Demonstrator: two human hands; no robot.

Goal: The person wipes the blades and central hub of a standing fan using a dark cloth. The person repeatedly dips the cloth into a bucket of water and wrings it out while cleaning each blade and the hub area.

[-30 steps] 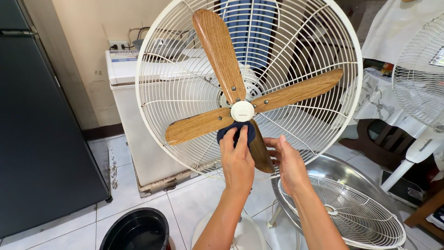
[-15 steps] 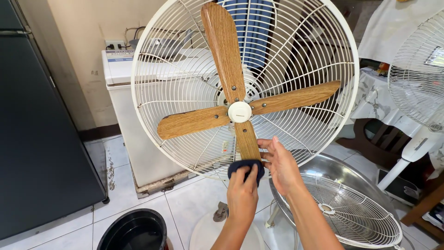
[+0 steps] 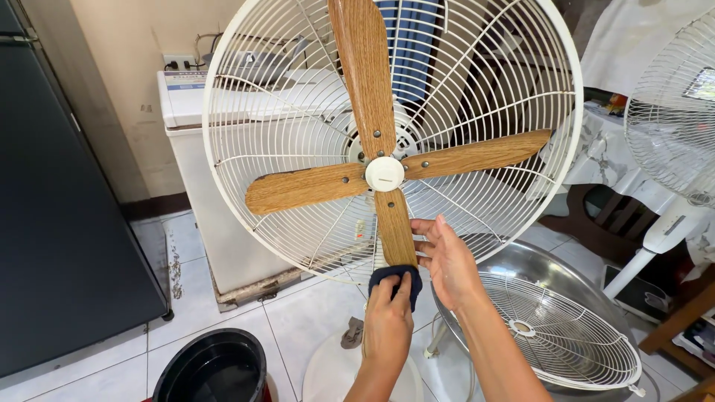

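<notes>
A standing fan with a white wire rear guard (image 3: 246, 89) and wood-grain blades faces me, its front guard off. My left hand (image 3: 387, 320) presses a dark blue cloth (image 3: 393, 275) against the tip of the lower blade (image 3: 393, 227). My right hand (image 3: 447, 260) rests open-fingered against the right edge of that same blade, steadying it. A white hub cap (image 3: 384, 173) sits at the centre where the blades meet.
The detached front guard (image 3: 566, 335) lies in a metal basin (image 3: 536, 260) at lower right. A black bucket (image 3: 212, 368) stands at lower left. A white chest appliance (image 3: 223, 223) is behind the fan, a dark cabinet (image 3: 59, 223) left, another white fan (image 3: 670, 149) right.
My left hand with the cloth slid down the lower blade from near the hub to its tip. The blades turned slightly and the camera moved closer.
</notes>
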